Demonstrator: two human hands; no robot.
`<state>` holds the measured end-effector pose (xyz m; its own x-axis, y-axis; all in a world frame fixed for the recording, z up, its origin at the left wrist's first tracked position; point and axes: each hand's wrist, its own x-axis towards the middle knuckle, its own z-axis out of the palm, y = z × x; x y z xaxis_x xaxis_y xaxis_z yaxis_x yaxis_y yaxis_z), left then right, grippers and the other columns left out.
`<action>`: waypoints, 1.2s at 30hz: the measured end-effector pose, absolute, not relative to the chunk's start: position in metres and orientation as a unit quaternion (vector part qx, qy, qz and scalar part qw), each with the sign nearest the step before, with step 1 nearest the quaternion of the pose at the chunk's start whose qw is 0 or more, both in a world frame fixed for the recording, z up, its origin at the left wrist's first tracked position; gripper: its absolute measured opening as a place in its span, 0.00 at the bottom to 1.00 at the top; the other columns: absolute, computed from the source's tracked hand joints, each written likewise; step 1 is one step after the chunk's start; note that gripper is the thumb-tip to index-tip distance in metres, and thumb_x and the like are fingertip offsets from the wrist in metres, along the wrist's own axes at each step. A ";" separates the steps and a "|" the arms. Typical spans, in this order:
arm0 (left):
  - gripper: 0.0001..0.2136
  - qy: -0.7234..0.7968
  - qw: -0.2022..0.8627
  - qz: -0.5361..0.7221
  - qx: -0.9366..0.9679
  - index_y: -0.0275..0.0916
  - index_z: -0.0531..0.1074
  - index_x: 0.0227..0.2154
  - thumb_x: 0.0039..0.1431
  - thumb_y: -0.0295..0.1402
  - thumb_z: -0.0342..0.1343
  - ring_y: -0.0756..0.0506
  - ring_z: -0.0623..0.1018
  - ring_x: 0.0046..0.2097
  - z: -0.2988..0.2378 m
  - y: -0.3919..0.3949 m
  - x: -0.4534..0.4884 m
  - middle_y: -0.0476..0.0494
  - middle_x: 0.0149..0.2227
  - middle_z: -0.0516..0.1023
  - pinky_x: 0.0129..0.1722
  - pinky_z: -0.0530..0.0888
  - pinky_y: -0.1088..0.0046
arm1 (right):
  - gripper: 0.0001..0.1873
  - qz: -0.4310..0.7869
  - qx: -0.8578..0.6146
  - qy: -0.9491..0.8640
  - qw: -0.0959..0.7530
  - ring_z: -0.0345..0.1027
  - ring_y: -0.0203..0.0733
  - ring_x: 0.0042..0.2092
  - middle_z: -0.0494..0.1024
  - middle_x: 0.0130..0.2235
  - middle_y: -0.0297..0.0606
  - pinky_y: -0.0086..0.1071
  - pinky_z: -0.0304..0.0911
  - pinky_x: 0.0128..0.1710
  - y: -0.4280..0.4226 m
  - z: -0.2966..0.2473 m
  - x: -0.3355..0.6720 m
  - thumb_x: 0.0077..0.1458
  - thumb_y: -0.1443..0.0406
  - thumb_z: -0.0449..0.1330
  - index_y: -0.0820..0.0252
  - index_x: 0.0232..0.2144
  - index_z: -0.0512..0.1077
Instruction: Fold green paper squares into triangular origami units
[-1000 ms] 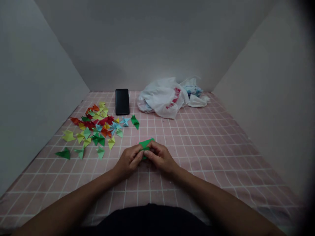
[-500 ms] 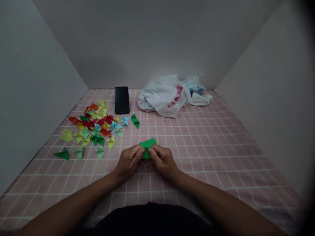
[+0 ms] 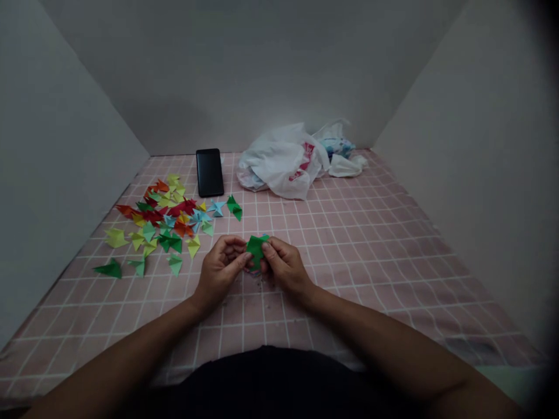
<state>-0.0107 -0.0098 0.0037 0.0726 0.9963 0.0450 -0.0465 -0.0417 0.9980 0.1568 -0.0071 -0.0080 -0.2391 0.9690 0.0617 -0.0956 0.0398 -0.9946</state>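
Observation:
A small piece of green paper (image 3: pixel 255 249) is pinched between my two hands, above the middle of the cloth. My left hand (image 3: pixel 222 266) grips its left edge between thumb and fingers. On the opposite side, my right hand (image 3: pixel 286 266) holds it with the thumb pressed on the front. Just behind and below the green paper, a bit of something pink and blue shows, mostly covered. To the left lies a spread of folded paper pieces (image 3: pixel 170 240) in red, orange, yellow, green and light blue.
A black phone (image 3: pixel 210 173) lies toward the back wall. Right of it rests a crumpled white plastic bag (image 3: pixel 279 160) with red print, beside a blue-and-white packet (image 3: pixel 338 146). Pale walls enclose the pink checked cloth (image 3: pixel 371 250) on three sides.
The green paper has turned and now shows a pointed, narrower shape. My left fingers have shifted their hold and curled apart from the right hand. The view has moved slightly.

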 end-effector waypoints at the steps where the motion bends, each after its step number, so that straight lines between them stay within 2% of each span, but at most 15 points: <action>1: 0.13 0.459 0.519 0.503 0.517 0.40 0.69 0.38 0.53 0.33 0.66 0.50 0.81 0.30 0.004 -0.010 -0.011 0.51 0.31 0.78 0.32 0.80 0.74 | 0.24 0.570 -0.396 -0.548 0.468 0.61 0.35 0.22 0.67 0.21 0.31 0.30 0.58 0.22 -0.007 -0.008 0.157 0.66 0.48 0.54 0.55 0.24 0.65; 8: 0.10 0.463 0.520 0.490 0.525 0.39 0.71 0.36 0.54 0.35 0.66 0.49 0.80 0.30 0.004 -0.008 -0.014 0.49 0.31 0.79 0.32 0.80 0.73 | 0.23 0.590 -0.388 -0.540 0.458 0.61 0.33 0.22 0.68 0.22 0.31 0.29 0.57 0.21 -0.008 -0.006 0.157 0.66 0.48 0.54 0.56 0.25 0.65; 14: 0.12 0.442 0.534 0.460 0.554 0.39 0.75 0.40 0.53 0.32 0.66 0.47 0.82 0.35 0.001 -0.006 -0.016 0.45 0.34 0.83 0.34 0.81 0.72 | 0.22 0.603 -0.386 -0.524 0.462 0.59 0.31 0.20 0.68 0.21 0.30 0.27 0.55 0.18 -0.006 -0.006 0.157 0.66 0.49 0.56 0.56 0.26 0.66; 22: 0.12 0.427 0.564 0.461 0.536 0.38 0.76 0.40 0.53 0.31 0.67 0.47 0.83 0.36 0.001 -0.006 -0.016 0.46 0.35 0.84 0.37 0.81 0.72 | 0.24 0.623 -0.369 -0.511 0.463 0.60 0.31 0.19 0.70 0.22 0.29 0.26 0.56 0.17 -0.005 -0.005 0.159 0.66 0.46 0.54 0.58 0.29 0.67; 29: 0.12 0.425 0.592 0.449 0.517 0.37 0.77 0.42 0.54 0.29 0.67 0.47 0.83 0.36 0.006 -0.007 -0.016 0.45 0.35 0.84 0.37 0.81 0.72 | 0.22 0.638 -0.372 -0.509 0.443 0.59 0.30 0.19 0.69 0.23 0.29 0.27 0.54 0.16 -0.006 -0.007 0.161 0.68 0.48 0.53 0.57 0.30 0.67; 36: 0.12 0.430 0.634 0.449 0.461 0.37 0.79 0.40 0.52 0.32 0.70 0.49 0.83 0.35 0.002 -0.004 -0.021 0.46 0.34 0.85 0.39 0.79 0.75 | 0.22 0.624 -0.362 -0.532 0.444 0.61 0.31 0.22 0.70 0.23 0.30 0.28 0.56 0.21 -0.004 -0.006 0.162 0.68 0.49 0.54 0.58 0.28 0.66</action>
